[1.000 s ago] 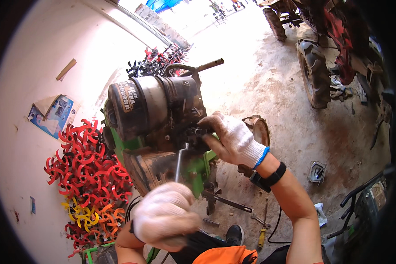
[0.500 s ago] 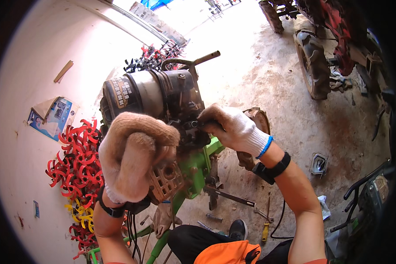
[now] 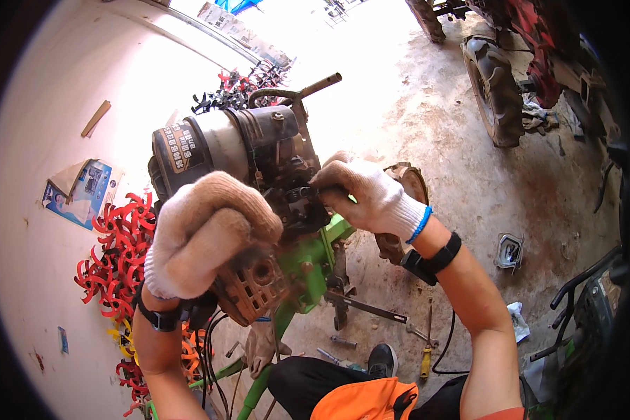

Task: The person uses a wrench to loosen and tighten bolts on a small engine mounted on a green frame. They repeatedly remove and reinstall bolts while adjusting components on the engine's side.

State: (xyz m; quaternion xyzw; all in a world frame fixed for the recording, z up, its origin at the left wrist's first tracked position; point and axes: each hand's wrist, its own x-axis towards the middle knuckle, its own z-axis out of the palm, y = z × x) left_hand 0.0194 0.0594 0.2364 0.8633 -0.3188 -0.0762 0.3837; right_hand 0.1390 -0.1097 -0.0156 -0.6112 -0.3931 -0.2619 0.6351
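Note:
A dark engine with a cylindrical air filter housing sits on a green frame in front of me. My left hand, in a soiled white knit glove, is raised over the near left side of the engine, its fingers curled in. What those fingers hold, if anything, is hidden. My right hand, gloved too, pinches at the right side of the engine beside a small dark fitting; the thing between its fingertips is too small to make out. Below my left hand shows a rusty slotted muffler guard.
Red curved tiller blades are heaped along the left wall. A yellow-handled screwdriver, a slotted metal bar and a small tray lie on the floor. A tractor wheel stands at far right; black cables hang below my left wrist.
My left hand has shifted slightly left and up, uncovering more of the muffler guard. The right hand stays at the same engine part. The whole view has shifted a little.

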